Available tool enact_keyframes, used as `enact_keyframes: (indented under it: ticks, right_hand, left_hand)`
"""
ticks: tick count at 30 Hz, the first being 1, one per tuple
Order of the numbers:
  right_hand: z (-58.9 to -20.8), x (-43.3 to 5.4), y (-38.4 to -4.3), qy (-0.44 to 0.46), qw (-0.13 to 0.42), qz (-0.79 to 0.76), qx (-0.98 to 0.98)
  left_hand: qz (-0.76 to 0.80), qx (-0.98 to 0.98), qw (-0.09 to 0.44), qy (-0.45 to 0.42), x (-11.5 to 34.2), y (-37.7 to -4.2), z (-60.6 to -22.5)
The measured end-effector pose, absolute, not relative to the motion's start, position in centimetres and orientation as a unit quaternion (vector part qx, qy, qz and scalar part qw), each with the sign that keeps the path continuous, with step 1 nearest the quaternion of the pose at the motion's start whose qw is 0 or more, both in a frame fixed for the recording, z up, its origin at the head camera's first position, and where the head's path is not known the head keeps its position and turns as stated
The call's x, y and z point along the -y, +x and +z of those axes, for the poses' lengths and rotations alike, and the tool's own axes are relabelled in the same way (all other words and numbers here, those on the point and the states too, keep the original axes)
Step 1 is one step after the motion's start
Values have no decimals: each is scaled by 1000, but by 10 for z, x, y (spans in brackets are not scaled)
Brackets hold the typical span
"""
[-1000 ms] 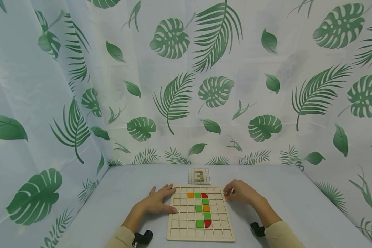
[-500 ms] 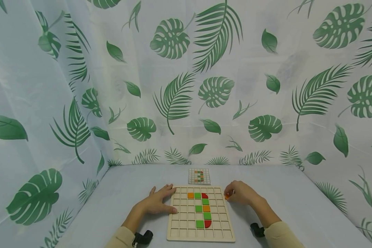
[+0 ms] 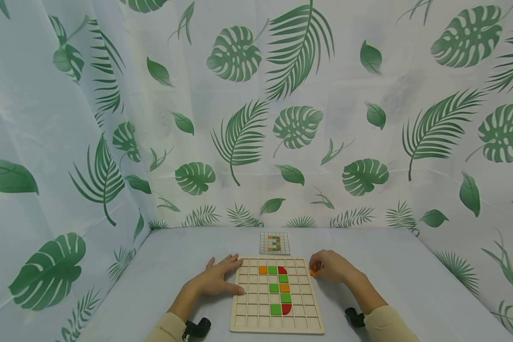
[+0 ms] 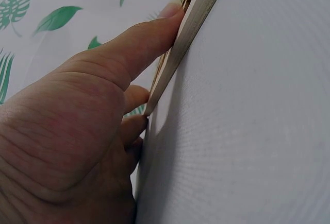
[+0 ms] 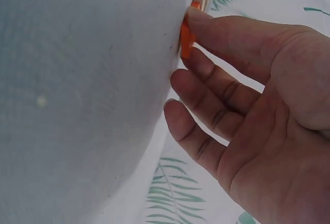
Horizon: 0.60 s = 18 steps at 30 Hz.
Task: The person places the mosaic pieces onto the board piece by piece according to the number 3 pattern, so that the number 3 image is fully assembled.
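Note:
A pale wooden grid board (image 3: 256,322) lies on the table with square green tiles (image 3: 274,288), orange tiles (image 3: 284,287) and rounded red tiles (image 3: 286,308) in some of its cells. Against its left edge rests my left hand (image 3: 213,279), fingers extended; in the left wrist view the thumb (image 4: 149,36) lies over the rim. At the board's right edge, my right hand (image 3: 332,266) pinches a small orange tile (image 5: 186,38) between thumb and a finger. Its other fingers (image 5: 191,87) are bent and spread, close to the tabletop.
Just behind the board lies a small card (image 3: 262,243) printed with a coloured grid pattern. A white table surface (image 3: 166,266) surrounds the board. Leaf-printed curtains (image 3: 248,142) hang behind and at the sides. Black wrist cameras (image 3: 354,317) sit near both sleeves.
My right hand has shifted very slightly down and its fingers have closed in, with the orange tile showing more at the fingertips. The left hand and board have stayed still.

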State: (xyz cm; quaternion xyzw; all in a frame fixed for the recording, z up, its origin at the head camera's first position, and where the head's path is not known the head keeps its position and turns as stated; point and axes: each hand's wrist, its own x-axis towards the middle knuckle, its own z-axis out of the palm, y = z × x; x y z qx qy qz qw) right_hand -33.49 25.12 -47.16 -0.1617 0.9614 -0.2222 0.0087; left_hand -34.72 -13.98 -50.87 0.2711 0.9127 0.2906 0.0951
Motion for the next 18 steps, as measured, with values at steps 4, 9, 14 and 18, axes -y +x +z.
enact_keyframes:
  ticks: [4,9,14,18]
  right_hand:
    - [-470,-251,-334,-173,6,-236,-956]
    - [-470,-250,-334,-170,0,-249,-953]
    - [-470,-249,-335,-150,-3,-250,-956]
    - [-469,-249,-335,-150,-7,-252,-956]
  left_hand:
    - [291,-913,96,269,139,-347,-509]
    - [290,-914,96,266,139,-347,-510]
    - [287,-915,95,265,139,-347,-509]
    - [286,-916,92,267,139,-347,-510]
